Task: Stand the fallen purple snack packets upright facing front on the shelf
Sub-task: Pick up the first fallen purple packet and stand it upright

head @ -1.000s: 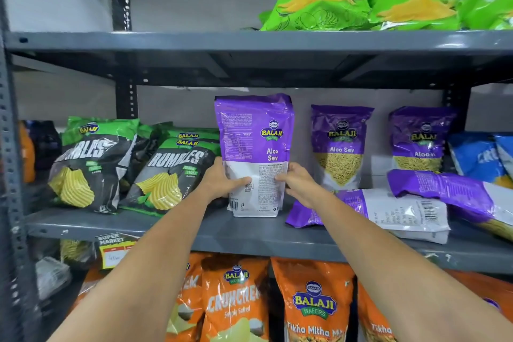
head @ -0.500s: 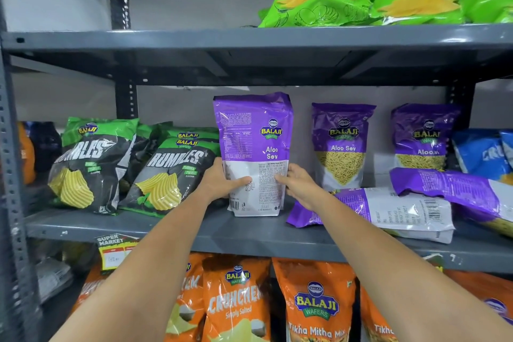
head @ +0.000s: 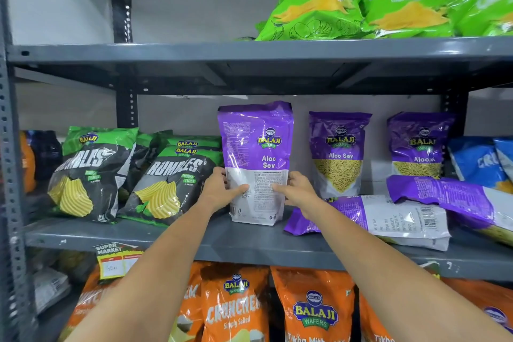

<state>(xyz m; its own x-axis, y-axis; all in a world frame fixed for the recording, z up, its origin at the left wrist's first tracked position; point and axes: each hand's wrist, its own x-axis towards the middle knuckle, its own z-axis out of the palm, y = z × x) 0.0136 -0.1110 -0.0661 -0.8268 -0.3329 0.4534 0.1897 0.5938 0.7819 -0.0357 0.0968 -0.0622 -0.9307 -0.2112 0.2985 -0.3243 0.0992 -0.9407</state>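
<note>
Both hands, left hand [head: 222, 191] & right hand [head: 298, 191], grasp the upright purple packet [head: 256, 161] at its sides to steady it on the shelf [head: 194, 241], w/ back side facing out.

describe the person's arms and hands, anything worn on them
Both arms are bare from the frame's lower edge up to the hands: no sleeve shows. The left hand and the right hand wear no gloves, and no watch, bracelet or ring is visible on the wrists and the fingers that show. Some fingers are hidden behind a packet.
</note>
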